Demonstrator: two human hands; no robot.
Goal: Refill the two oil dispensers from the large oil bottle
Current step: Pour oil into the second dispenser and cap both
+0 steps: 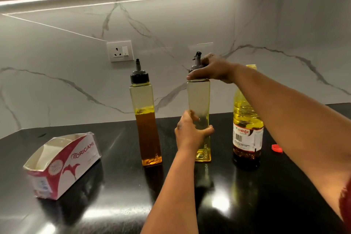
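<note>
Near-empty right dispenser (199,112) stands upright on the table (117,186), long axis vertical; left hand (190,133) wraps its body, right hand (212,70) directly above grips its spout cap (197,64), likely unscrewing. Large oil bottle (247,131) just right, uncapped; half-full dispenser (146,119) left.

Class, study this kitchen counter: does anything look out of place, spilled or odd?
No spill shows. A small red cap lies loose on the black counter, right of the large oil bottle, which stands uncapped. A torn-open cardboard box sits at the left.
</note>
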